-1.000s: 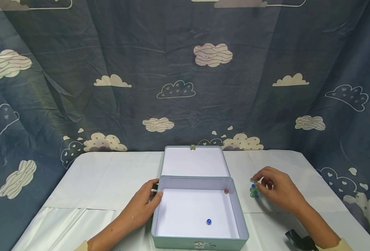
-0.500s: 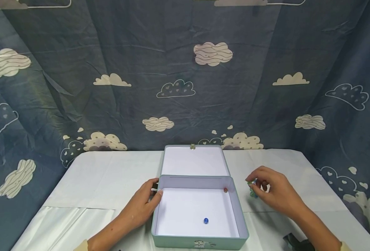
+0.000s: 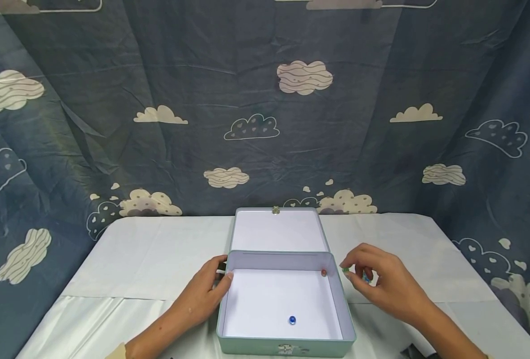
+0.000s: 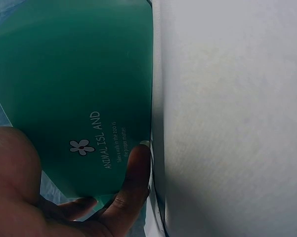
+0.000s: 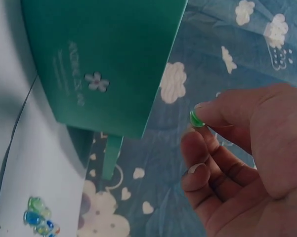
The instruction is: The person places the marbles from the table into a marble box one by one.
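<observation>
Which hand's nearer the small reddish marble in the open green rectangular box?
Right. Right hand is just outside the box, close to the marble; left hand grips the box's opposite side.

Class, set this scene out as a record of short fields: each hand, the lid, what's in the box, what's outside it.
Left hand: grips the box at its left
Right hand: pinches a green marble
Lid: open
In box: reddish marble, back right; blue marble, nearer the front
On cloth: clustered marbles, right of box
</observation>
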### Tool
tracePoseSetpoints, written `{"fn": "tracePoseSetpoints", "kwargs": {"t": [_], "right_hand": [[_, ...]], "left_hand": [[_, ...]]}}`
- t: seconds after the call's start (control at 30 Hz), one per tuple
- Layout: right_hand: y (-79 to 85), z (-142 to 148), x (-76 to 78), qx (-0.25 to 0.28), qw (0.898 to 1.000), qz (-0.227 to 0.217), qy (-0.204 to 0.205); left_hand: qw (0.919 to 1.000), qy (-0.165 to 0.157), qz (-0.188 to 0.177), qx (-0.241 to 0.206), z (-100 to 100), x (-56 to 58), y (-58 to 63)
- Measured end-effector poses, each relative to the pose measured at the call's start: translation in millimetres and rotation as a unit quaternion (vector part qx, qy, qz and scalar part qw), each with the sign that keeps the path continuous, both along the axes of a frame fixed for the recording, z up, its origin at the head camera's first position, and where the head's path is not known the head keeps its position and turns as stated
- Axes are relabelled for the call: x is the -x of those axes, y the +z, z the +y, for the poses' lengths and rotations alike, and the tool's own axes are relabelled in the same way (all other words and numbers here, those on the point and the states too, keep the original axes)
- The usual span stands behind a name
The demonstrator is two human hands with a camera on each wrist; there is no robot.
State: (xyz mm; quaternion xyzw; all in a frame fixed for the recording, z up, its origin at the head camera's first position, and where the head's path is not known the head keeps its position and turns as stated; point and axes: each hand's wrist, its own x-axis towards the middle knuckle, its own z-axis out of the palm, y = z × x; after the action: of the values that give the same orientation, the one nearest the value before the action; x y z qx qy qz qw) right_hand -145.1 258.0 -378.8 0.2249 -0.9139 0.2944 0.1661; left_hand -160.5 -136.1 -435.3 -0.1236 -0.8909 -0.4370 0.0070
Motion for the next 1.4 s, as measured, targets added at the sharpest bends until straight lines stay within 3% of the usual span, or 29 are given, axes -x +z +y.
{"fn": "tracePoseSetpoints", "kwargs": {"t": [0.3,0.53,0.83,1.03,1.4], "right_hand": [[-0.2,-18,-11.1,0.001,1.000,-0.022,0.010],[-5.0,-28,-15.3,0.011,0.998,0.004,0.059],[-11.7,-43,-20.0,0.038,0.997,0.019,0.066],[-19.1,-49,-19.2,0.050,0.992,0.047,0.110],[-26.8,-56,-21.5,0.046,0.991,0.029,0.126]], "left_hand": [[1.0000,-0.001,0.003,0.000,0,-0.6,0.0],[1.0000,-0.001,0.000,-0.002,0,-0.2,0.6],[1.0000,-0.002,-0.004,-0.003,0,-0.4,0.9],[1.0000,-0.003,-0.006,-0.003,0,-0.3,1.1],[1.0000,0.000,-0.006,-0.001,0,-0.1,0.9]]}}
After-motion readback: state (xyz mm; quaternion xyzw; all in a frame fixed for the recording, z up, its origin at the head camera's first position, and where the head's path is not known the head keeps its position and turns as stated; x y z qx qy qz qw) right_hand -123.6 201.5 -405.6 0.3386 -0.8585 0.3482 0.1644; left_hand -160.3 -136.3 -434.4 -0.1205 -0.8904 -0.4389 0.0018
